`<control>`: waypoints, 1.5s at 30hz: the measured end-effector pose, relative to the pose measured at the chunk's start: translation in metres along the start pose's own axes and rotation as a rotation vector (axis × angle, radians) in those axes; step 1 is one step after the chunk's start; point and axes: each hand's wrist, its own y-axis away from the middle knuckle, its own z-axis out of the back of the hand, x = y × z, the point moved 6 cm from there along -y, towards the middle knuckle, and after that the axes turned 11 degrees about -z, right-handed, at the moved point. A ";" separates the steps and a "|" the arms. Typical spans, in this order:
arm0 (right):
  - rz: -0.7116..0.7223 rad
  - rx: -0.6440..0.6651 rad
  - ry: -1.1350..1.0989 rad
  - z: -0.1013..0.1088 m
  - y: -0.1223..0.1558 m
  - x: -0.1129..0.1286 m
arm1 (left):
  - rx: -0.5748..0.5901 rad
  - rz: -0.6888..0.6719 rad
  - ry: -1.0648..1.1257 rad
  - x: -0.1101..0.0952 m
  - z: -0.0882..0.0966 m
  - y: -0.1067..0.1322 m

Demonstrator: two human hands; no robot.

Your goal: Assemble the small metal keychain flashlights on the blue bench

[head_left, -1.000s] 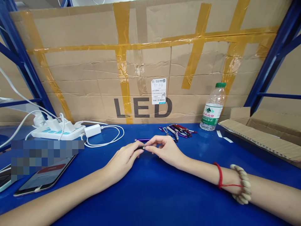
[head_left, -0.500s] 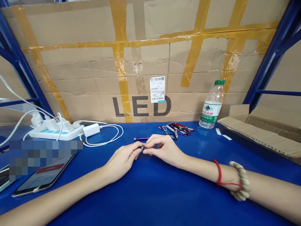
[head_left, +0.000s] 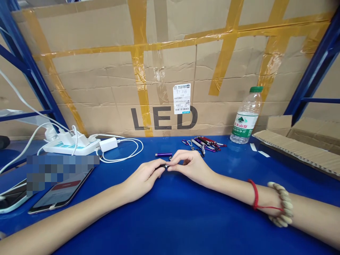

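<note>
My left hand (head_left: 142, 179) and my right hand (head_left: 190, 166) meet at the middle of the blue table (head_left: 170, 219). Both pinch a small dark cylindrical piece (head_left: 163, 165) between their fingertips; most of it is hidden by the fingers. A purple metal tube (head_left: 163, 154) lies on the table just behind the hands. Further back lies a pile of small coloured keychain flashlights with clips (head_left: 204, 143).
A clear water bottle (head_left: 247, 117) stands at the back right beside an open cardboard box (head_left: 302, 141). A white power strip (head_left: 70, 145) with chargers and cables sits at the back left. Two phones (head_left: 61, 193) lie at the left. A taped cardboard wall (head_left: 164, 71) closes the back.
The hands stay joined on the small piece, with only slight finger movement. The view has shifted a little, nothing else on the table moved.
</note>
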 end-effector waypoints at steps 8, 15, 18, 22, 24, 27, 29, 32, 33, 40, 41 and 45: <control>-0.007 -0.016 0.094 0.000 0.000 0.006 | -0.062 0.030 -0.011 0.004 0.002 -0.001; 0.070 0.019 0.114 -0.002 0.001 0.005 | -0.034 0.071 -0.028 0.009 0.001 -0.001; 0.147 0.069 0.135 -0.003 0.002 0.007 | 0.004 0.046 -0.039 0.007 0.000 -0.001; 0.266 0.112 0.186 -0.003 0.003 0.013 | 0.046 0.015 -0.051 0.005 -0.002 0.001; 0.296 0.124 0.205 -0.003 0.004 0.014 | 0.057 -0.004 -0.052 0.003 -0.003 0.002; 0.311 0.135 0.208 -0.003 0.005 0.015 | 0.053 -0.019 -0.045 0.000 -0.004 0.004; 0.302 0.128 0.204 -0.003 0.005 0.015 | 0.038 -0.016 -0.040 -0.001 -0.003 0.005; 0.276 0.119 0.195 -0.003 0.006 0.014 | 0.019 -0.019 -0.050 -0.003 -0.002 0.005; 0.266 0.118 0.189 -0.003 0.006 0.014 | 0.011 -0.026 -0.059 -0.003 -0.002 0.005; 0.068 0.063 0.147 -0.006 0.004 0.009 | -0.098 -0.111 -0.128 -0.004 0.003 0.006; 0.029 0.058 0.141 -0.006 0.004 0.007 | -0.109 -0.123 -0.141 -0.004 0.003 0.006; -0.078 0.059 0.116 -0.007 0.004 0.004 | -0.152 -0.146 -0.182 -0.004 0.005 0.006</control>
